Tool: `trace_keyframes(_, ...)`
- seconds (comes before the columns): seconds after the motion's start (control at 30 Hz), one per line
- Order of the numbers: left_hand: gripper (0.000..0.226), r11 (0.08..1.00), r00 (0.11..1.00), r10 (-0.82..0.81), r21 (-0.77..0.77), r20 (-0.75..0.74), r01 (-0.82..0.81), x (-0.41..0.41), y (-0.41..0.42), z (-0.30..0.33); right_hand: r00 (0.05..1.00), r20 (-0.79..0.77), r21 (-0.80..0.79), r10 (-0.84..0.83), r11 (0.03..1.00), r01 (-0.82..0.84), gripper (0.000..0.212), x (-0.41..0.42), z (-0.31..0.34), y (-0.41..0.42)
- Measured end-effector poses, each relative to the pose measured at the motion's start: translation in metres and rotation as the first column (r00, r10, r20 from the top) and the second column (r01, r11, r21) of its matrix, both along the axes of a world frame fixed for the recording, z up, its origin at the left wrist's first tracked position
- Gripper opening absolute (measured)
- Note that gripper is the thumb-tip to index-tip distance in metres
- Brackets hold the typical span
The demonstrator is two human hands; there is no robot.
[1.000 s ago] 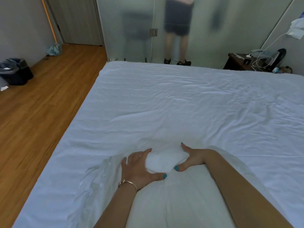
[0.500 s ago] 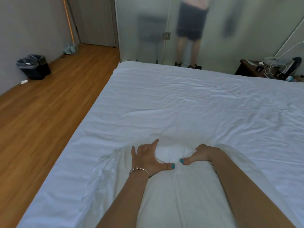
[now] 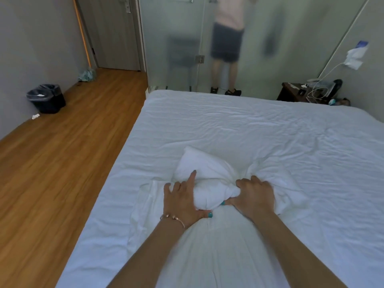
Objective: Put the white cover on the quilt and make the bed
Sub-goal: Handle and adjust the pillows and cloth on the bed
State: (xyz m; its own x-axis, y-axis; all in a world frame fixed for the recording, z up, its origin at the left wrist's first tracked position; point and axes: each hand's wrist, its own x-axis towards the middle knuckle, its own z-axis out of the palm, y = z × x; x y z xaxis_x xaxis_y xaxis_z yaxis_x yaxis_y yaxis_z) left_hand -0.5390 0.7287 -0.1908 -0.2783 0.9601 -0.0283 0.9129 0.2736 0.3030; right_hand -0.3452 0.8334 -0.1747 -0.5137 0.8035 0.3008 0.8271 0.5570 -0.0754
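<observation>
Bed [image 3: 249,125]: a wide mattress under a wrinkled white sheet; its left edge runs along the wooden floor [image 3: 62,163], its far edge lies toward the frosted glass wall [image 3: 176,38].
Quilt [image 3: 207,179]: a bunched white corner stands up in a soft peak on the near middle of the bed, between the two hands. Where quilt ends and cover begins cannot be told, both being white.
Cover [image 3: 207,256]: white fabric runs from the hands toward the near edge in long folds, with a loose flap spilling to the left of the left wrist.
Left hand [image 3: 182,202]: laid on the left flank of the bunch, forefinger stretched up along it, thumb hooked under the near side; it grips the cloth loosely, more spread than closed.
Right hand [image 3: 255,196]: fingers curled tight into the fabric just right of the bunch, thumb tucked at the near side; it holds a gathered fistful.
Bracelet [image 3: 172,218]: a thin band on the left wrist.
Bin [image 3: 46,98]: dark, lined with a bag, on the floor by the left wall, well apart from the bed.
Nightstand [image 3: 295,94]: dark wood past the bed's far right corner, with cables and small items on top.
Person [image 3: 226,44]: a blurred figure in shorts behind the frosted glass, beyond the bed's far edge.
</observation>
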Motion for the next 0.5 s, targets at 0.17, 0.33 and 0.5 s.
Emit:
trace_keyframes(0.17, 0.15, 0.964, 0.925, -0.261, -0.121, -0.278, 0.236, -0.003, -0.009, 0.109, 0.995, -0.095, 0.175, -0.036, 0.983, 0.053, 0.065, 0.029, 0.066, -0.059)
trace_keyframes(0.33, 0.159, 0.913, 0.913, -0.388, -0.189, -0.128, 0.361, 0.021, -0.038, 0.179, 0.973, -0.21, 0.096, -0.094, 0.989, 0.116, 0.071, 0.083, 0.113, -0.131)
trace_keyframes(0.5, 0.129, 0.871, 0.881, -0.457, -0.262, -0.122, 0.416, 0.076, -0.098, 0.205, 0.941, -0.299, 0.072, -0.158, 0.98, 0.188, 0.059, 0.144, 0.12, -0.211)
